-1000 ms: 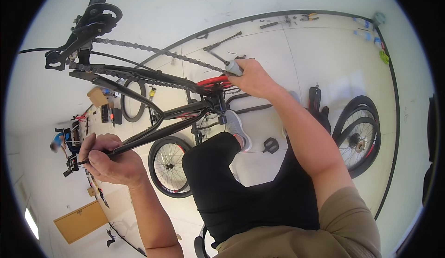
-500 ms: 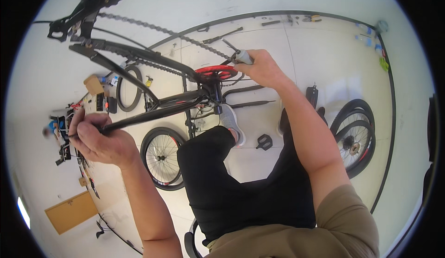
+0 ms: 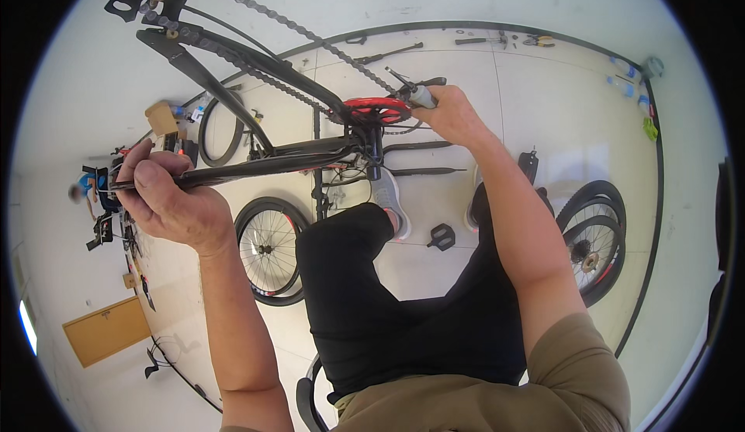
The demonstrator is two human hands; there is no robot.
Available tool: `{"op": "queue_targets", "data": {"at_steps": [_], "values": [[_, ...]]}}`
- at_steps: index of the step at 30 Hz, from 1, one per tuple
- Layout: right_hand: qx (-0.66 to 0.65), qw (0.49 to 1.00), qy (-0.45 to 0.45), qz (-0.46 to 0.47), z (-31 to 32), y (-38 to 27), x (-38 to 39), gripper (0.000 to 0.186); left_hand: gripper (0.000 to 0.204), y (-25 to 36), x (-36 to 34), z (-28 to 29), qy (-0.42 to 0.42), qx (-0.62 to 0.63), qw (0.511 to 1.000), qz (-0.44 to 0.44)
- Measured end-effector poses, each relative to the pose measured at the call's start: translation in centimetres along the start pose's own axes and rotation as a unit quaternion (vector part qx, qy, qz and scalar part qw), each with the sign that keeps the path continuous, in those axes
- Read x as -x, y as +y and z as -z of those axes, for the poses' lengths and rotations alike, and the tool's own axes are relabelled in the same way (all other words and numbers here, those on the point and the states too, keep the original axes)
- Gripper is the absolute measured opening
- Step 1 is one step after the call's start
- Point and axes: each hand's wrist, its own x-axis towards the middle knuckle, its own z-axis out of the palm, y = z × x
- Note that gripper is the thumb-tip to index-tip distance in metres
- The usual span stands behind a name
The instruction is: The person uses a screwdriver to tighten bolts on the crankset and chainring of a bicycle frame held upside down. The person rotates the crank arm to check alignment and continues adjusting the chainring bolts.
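Observation:
A black bicycle frame is held up before me, tilted toward the upper left. Its rear end carries a chain that runs down to a red chainring. My left hand is closed round a frame tube at the left, fingers curled underneath. My right hand grips a small grey bottle, right beside the chainring and the lower end of the chain's upper run. The bottle's thin dark tip points up and left; whether it touches the chain I cannot tell.
On the floor lie a black pedal, a spoked wheel at left and stacked wheels at right. A hammer and pliers lie by the far wall. A cardboard box and another person are at far left.
The frame has shifted slightly right and its left end sits higher, my left hand with it. My right hand has moved slightly right and down, still holding the bottle.

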Motion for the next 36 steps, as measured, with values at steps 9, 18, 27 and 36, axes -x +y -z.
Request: {"op": "queue_targets", "data": {"at_steps": [9, 18, 27, 36], "values": [[0.017, 1.000, 0.008, 0.004, -0.3, 0.0, -0.1, 0.023, 0.038, -0.2, -0.2, 0.1, -0.002, 0.000, 1.000, -0.008], [-0.004, 0.999, 0.014, 0.028, -0.5, 1.0, -0.4, 0.022, 0.041, -0.3, -0.3, 0.0, 0.002, 0.016, 1.000, 0.011], [0.011, 1.000, -0.004, 0.006, -0.8, 1.7, -0.9, 0.023, 0.045, -0.2, -0.2, 0.1, 0.004, 0.026, 0.999, 0.019], [0.064, 0.996, 0.058, 0.000, -2.7, 1.1, -0.6, 0.030, 0.033, -0.7, -0.2, 0.3, 0.009, 0.050, 0.998, 0.026]]}}
